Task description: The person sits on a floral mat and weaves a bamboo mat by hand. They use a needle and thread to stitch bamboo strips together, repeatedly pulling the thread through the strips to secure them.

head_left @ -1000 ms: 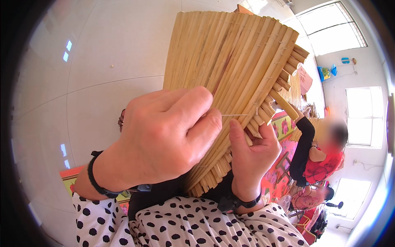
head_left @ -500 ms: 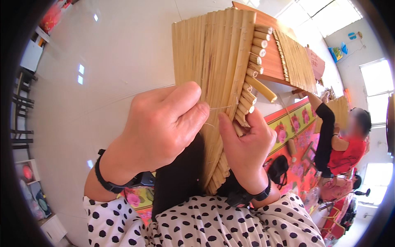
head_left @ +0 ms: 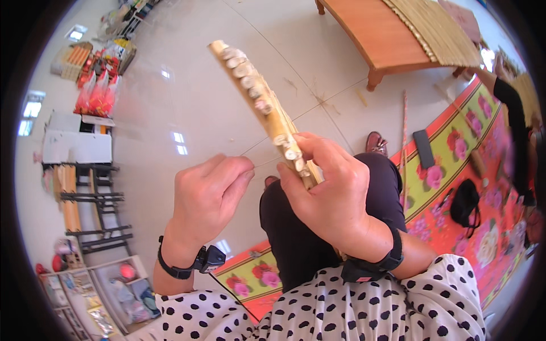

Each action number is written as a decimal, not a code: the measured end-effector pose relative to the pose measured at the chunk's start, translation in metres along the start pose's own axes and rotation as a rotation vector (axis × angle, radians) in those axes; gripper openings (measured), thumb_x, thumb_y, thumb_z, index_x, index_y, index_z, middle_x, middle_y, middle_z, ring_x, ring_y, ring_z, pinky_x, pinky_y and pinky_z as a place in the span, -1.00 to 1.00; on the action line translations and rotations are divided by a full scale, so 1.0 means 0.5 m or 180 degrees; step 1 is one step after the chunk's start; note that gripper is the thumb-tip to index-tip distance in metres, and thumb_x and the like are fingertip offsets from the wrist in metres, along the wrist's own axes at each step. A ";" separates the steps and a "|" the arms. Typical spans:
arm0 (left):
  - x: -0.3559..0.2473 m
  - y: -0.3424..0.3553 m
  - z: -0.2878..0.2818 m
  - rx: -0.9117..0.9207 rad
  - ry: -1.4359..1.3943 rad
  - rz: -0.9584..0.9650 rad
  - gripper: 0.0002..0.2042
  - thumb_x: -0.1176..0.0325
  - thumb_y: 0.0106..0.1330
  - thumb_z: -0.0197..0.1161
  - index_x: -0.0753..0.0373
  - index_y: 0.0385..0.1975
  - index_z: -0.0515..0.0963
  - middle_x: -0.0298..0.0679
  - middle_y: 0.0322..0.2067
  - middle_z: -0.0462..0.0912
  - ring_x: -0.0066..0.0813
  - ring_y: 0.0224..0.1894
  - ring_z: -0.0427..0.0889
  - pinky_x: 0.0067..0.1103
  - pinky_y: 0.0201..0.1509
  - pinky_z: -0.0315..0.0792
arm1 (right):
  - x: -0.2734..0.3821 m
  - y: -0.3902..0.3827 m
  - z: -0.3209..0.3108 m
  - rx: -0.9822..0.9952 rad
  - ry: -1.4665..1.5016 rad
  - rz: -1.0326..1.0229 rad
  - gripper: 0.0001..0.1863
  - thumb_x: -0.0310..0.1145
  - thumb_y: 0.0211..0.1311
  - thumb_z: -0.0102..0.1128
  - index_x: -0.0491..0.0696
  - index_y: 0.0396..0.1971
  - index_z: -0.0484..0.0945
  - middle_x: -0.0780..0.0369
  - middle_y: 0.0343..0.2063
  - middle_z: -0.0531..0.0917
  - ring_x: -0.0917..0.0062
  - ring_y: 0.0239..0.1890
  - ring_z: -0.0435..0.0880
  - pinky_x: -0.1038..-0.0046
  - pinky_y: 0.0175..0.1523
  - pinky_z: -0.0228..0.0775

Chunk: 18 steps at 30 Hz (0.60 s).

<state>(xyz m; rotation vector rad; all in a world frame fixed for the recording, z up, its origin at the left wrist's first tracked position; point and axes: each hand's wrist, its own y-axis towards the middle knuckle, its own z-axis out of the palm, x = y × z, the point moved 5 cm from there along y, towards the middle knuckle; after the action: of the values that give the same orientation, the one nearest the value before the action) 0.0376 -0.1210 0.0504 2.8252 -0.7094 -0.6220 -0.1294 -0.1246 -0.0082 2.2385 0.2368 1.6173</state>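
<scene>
Reed mat slants edge-on above the floor, its near end pinched in the right hand. The left hand pinches thread running toward it. Beyond, a worktop bears another mat.
</scene>
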 end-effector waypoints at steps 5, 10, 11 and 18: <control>-0.004 0.013 -0.007 0.0459 0.0088 -0.0192 -0.93 0.53 0.24 0.33 0.24 -0.32 0.59 -0.18 -0.57 0.61 -0.28 -0.60 0.60 -0.49 -0.51 0.43 | -0.008 -0.001 0.000 -0.0047 0.0280 -0.0060 -0.62 -0.51 -0.09 0.46 -0.19 -0.19 0.59 0.05 -0.26 0.70 0.17 -0.28 0.72 0.34 -0.19 0.58; 0.001 0.016 -0.007 0.0683 0.0006 -0.0499 -0.94 0.53 0.28 0.30 0.27 -0.29 0.59 -0.16 -0.58 0.60 -0.31 -0.60 0.61 -0.53 -0.50 0.44 | -0.017 -0.004 -0.005 0.0077 0.0531 -0.0015 -0.56 -0.50 -0.13 0.46 -0.19 -0.15 0.57 0.04 -0.12 0.65 0.16 -0.17 0.68 0.31 -0.10 0.57; 0.002 0.013 -0.009 0.0691 -0.0025 -0.0554 -0.93 0.54 0.28 0.30 0.28 -0.28 0.60 -0.16 -0.57 0.60 -0.32 -0.60 0.61 -0.53 -0.49 0.44 | -0.018 -0.005 -0.003 0.0127 0.0617 -0.0015 -0.55 -0.49 -0.13 0.46 -0.19 -0.14 0.57 0.04 -0.09 0.64 0.16 -0.14 0.68 0.31 -0.08 0.57; 0.013 0.015 -0.001 0.0641 -0.0233 -0.0603 -0.86 0.55 0.29 0.29 0.29 -0.19 0.69 -0.18 -0.55 0.64 -0.41 -0.59 0.61 -0.57 -0.48 0.43 | -0.044 -0.011 -0.001 0.0199 0.1071 0.0013 -0.48 -0.53 -0.14 0.39 -0.22 -0.05 0.52 0.04 0.00 0.55 0.13 0.02 0.55 0.27 0.07 0.48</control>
<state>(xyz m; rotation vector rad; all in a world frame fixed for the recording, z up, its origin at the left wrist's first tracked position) 0.0399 -0.1308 0.0506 3.0963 -0.5479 -0.7247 -0.1365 -0.1268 -0.0295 1.9983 0.3746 2.0091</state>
